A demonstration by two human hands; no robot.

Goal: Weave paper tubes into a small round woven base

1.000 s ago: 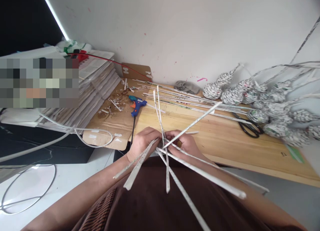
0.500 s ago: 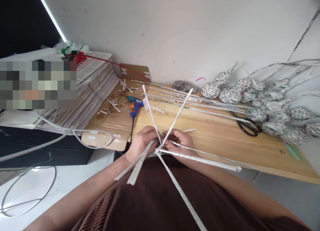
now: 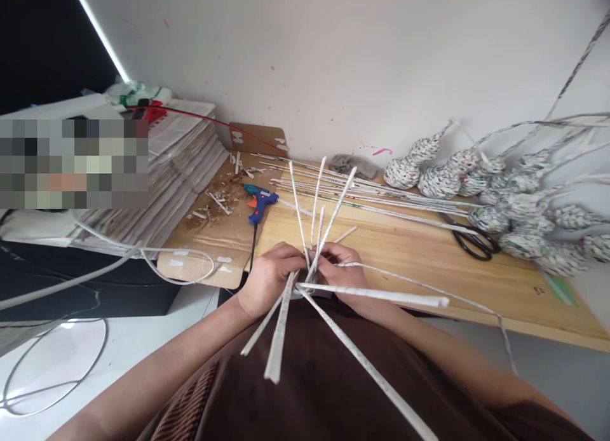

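Several rolled paper sticks (image 3: 362, 293) radiate from a small bundle held close to the brown shirt. My left hand (image 3: 273, 277) pinches the left side of this bundle, with two sticks pointing down below its fingers. On the right side, my right hand (image 3: 342, 274) has its fingers closed on the bundle. A thin paper strand (image 3: 422, 285) trails from the right hand over the table edge. Other sticks stand up between the hands, and one long stick slants down to the right. The fingertips partly hide the centre.
A blue glue gun (image 3: 260, 206) lies at the left of the wooden table (image 3: 410, 263). Beyond are loose paper sticks (image 3: 405, 203), black scissors (image 3: 471, 241) and woven paper gourds (image 3: 441, 180). Stacked newspapers (image 3: 183, 161) stand at left, by paper scraps on cardboard (image 3: 190, 266).
The bundle has turned: more sticks now stand up between the hands, and the lower sticks have swung right. The thin strand now bends down over the table edge.
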